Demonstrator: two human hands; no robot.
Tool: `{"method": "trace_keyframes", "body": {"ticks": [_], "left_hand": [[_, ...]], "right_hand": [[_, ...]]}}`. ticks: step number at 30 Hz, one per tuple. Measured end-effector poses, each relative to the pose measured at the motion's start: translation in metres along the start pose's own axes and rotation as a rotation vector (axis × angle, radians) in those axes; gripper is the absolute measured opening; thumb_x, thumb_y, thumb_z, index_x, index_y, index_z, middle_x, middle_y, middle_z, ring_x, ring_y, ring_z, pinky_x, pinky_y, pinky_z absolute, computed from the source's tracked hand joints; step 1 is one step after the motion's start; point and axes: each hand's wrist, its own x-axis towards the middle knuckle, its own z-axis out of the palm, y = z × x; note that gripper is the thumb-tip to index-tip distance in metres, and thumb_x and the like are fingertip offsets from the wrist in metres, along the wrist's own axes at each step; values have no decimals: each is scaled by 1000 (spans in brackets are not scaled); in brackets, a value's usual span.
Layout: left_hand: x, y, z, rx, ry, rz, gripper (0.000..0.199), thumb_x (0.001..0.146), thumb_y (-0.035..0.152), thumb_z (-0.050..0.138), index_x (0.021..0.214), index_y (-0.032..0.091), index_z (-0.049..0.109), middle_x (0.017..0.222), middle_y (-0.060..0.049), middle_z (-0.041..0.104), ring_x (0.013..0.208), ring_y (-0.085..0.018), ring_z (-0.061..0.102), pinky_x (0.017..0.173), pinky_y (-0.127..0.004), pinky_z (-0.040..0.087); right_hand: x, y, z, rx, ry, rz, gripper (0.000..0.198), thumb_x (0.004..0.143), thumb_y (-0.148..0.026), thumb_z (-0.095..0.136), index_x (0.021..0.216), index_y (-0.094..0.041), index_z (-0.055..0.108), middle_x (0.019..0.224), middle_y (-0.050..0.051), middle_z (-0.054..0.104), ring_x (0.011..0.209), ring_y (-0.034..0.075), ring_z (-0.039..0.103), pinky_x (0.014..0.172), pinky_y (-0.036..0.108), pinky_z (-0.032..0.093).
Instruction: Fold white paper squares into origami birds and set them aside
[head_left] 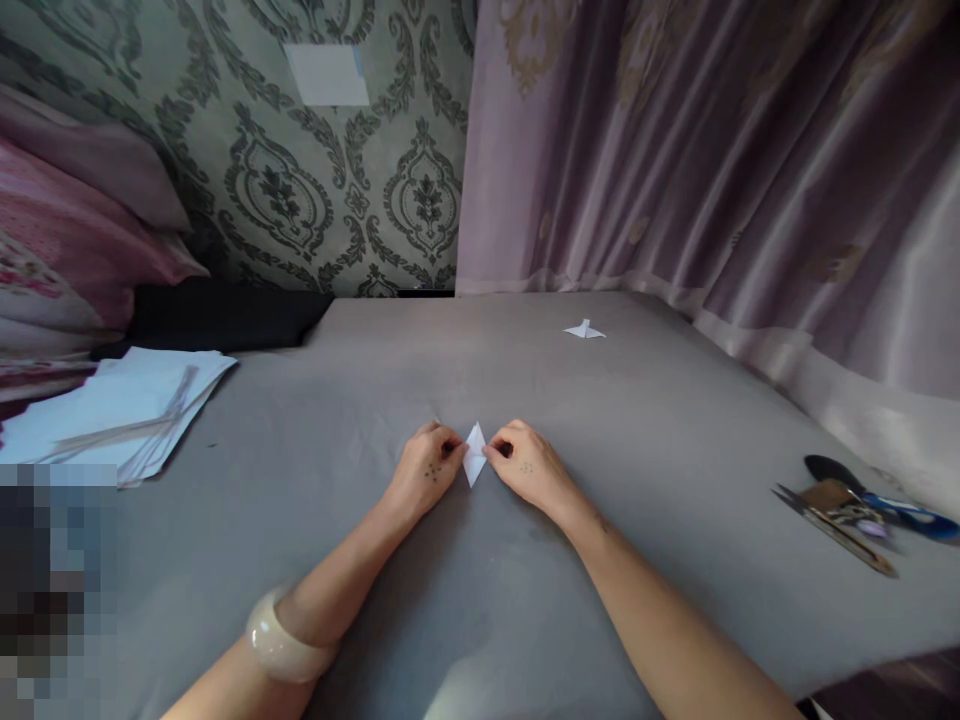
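A small white folded paper diamond [474, 456] is held upright between my two hands, just above the grey cloth surface [360, 400]. My left hand [430, 462] pinches its left corner between thumb and fingers. On the opposite corner, my right hand [528, 464] has a matching pinch. The paper's upper tip points away from me and its lower tip toward me. A pale bangle [289, 638] circles my left forearm. Farther off to the right lies a folded white paper figure [585, 329] with two spread wings.
Loose white sheets [142, 400] are stacked at the left, beside a black folded item [225, 315]. Pointed thread snips [836, 530], a blue-handled tool [911, 512] and small items lie at the right edge. A purple curtain [600, 150] borders the back right.
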Motion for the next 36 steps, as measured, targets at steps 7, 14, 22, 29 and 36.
{"method": "trace_keyframes", "body": {"ticks": [7, 14, 22, 29, 36], "left_hand": [[3, -5, 5, 16, 4, 3, 10, 80, 20, 58, 73, 16, 63, 79, -3, 60, 68, -14, 56, 67, -25, 43], [-8, -4, 6, 250, -48, 233, 22, 91, 14, 39, 96, 20, 60, 99, -5, 60, 89, -17, 58, 75, -27, 47], [-25, 19, 1, 637, -235, 289, 33, 86, 7, 41, 111, 18, 59, 104, -10, 61, 94, -22, 56, 75, -30, 51], [-32, 27, 4, 600, -176, 288, 25, 89, 20, 41, 102, 16, 62, 101, -14, 60, 94, -26, 56, 72, -34, 50], [-30, 23, 1, 548, -177, 265, 28, 93, 33, 42, 99, 15, 63, 105, -14, 60, 96, -27, 56, 73, -36, 50]], "right_hand": [[0, 0, 1, 4, 2, 39, 14, 83, -28, 60, 73, -20, 67, 87, 2, 62, 74, 13, 58, 70, 25, 40], [-4, -1, 3, -39, -1, -28, 4, 85, -23, 59, 88, -21, 61, 88, 1, 62, 79, 14, 57, 71, 24, 39], [-22, -22, -12, -358, -183, -210, 34, 95, -12, 35, 109, -24, 62, 104, 6, 59, 81, 16, 59, 67, 27, 38], [-33, -30, -17, -466, -214, -247, 40, 93, -7, 32, 121, -23, 56, 112, 11, 57, 102, 23, 55, 75, 33, 39], [-27, -15, -22, -356, -186, -140, 34, 90, -9, 37, 99, -21, 67, 104, 8, 60, 88, 18, 60, 72, 29, 39]]}}
